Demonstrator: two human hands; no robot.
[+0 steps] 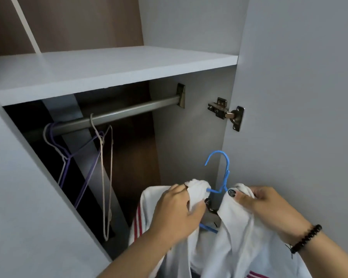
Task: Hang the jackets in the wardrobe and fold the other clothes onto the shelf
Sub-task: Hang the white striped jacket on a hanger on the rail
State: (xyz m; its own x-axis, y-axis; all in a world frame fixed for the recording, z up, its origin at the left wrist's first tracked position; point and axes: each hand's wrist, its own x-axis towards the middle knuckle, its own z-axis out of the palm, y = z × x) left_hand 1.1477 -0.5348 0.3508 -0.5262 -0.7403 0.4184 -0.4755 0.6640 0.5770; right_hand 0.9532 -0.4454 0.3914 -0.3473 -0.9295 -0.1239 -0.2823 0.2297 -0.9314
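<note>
A white jacket (235, 243) with red stripes on its sleeves hangs on a blue hanger (221, 167) in front of the open wardrobe, low in the view. My left hand (175, 209) grips the left side of the collar. My right hand (263, 205) pinches the right side of the collar, thumb on top. The hanger's hook sticks up between my hands, well below the metal rail (125, 113). The grey shelf (100, 77) above the rail holds nothing.
Purple wire hangers (68, 157) and a beige one (103, 177) hang on the rail's left half. The open wardrobe door (299, 87) stands at the right, with a metal hinge (227, 113) on the side wall.
</note>
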